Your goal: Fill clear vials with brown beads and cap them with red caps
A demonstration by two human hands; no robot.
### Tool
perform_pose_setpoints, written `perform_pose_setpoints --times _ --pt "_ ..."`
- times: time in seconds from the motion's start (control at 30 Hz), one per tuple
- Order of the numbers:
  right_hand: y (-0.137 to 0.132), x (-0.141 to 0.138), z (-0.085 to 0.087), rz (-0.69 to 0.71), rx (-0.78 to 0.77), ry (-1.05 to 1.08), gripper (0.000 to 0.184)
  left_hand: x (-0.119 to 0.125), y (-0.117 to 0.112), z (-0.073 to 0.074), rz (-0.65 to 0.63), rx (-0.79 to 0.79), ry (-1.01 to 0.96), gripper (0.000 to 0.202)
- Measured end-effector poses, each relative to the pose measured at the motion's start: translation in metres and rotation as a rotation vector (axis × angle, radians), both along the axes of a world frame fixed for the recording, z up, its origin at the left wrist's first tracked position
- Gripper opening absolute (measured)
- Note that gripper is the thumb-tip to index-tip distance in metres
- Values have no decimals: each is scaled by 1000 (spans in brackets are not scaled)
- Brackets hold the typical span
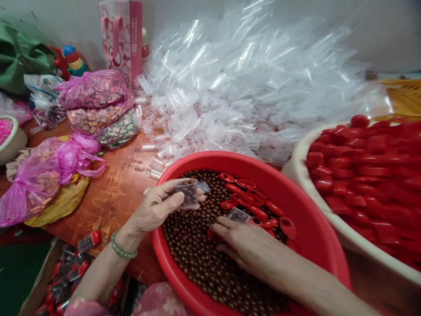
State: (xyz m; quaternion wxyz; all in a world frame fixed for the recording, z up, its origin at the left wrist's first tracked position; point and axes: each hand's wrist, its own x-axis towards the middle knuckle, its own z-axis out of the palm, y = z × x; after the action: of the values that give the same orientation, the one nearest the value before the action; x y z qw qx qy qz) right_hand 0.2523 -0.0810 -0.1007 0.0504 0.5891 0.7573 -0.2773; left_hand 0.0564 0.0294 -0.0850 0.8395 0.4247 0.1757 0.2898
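Note:
My left hand (pixel 164 202) pinches a small clear plastic container (pixel 187 195) upright over the left side of a red basin (pixel 312 228). Brown round beads (pixel 194 250) show through its wall; whether they are inside or behind it I cannot tell. My right hand (pixel 235 239) is low over the beads in the basin, fingers curled, with a bit of a red plastic piece (pixel 212 235) at its fingertips. Red spoon-like pieces (pixel 258 213) lie on the beads beyond it, and another clear container (pixel 239 215) lies beside its knuckles.
Behind the basin rises a large heap of clear containers (pixel 213 114). A white tub (pixel 301 166) of red caps stands right. Pink bags (pixel 95 90) of small packets lie left on the wooden table (pixel 121 166). Red-capped containers (pixel 70 274) fill a box below left.

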Motion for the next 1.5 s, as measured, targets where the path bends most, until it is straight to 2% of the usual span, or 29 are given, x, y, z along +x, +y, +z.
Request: perform_pose_setpoints --times 0.1,0.17,0.27,0.37,0.47,0.57,0.7,0.8,0.93,1.03,1.1,1.2,1.33,1.4,1.5 --pt "-4 -9 -6 8 20 -108 34 1 0 1 -21 -36 -19 31" --pt "-3 -8 -6 -8 33 -63 28 0 -1 4 -22 -30 -24 31" --pt "-1 1 6 -180 66 242 12 -2 -6 10 6 61 -1 29" --pt "1 8 25 -469 101 657 28 -2 -12 16 34 129 69 27" --pt "4 7 37 -665 141 962 28 3 -18 19 7 122 133 25" --pt "8 4 36 -754 153 1148 30 9 -23 20 -33 96 147 27" --pt "12 3 30 -851 151 1263 37 17 -25 20 84 100 238 27" --pt "12 3 31 -875 236 1282 37 21 -29 19 124 80 273 29" --pt "8 2 32 -894 260 1322 37 27 -37 16 113 -5 257 36" --pt "2 0 28 -938 284 1345 35 30 -44 14 131 -25 271 39" --pt "-2 -1 24 -963 369 1315 31 31 -47 15 147 -17 286 39" --pt "-8 -5 19 -936 517 1230 25 31 -50 17 195 9 321 34" --pt "-18 -13 12 -882 591 1080 21 32 -53 18 246 70 373 27" --pt "-22 -17 10 -846 682 953 21 34 -55 18 250 105 401 27" --pt "-27 -21 9 -645 887 673 20 36 -58 17 249 134 422 28"
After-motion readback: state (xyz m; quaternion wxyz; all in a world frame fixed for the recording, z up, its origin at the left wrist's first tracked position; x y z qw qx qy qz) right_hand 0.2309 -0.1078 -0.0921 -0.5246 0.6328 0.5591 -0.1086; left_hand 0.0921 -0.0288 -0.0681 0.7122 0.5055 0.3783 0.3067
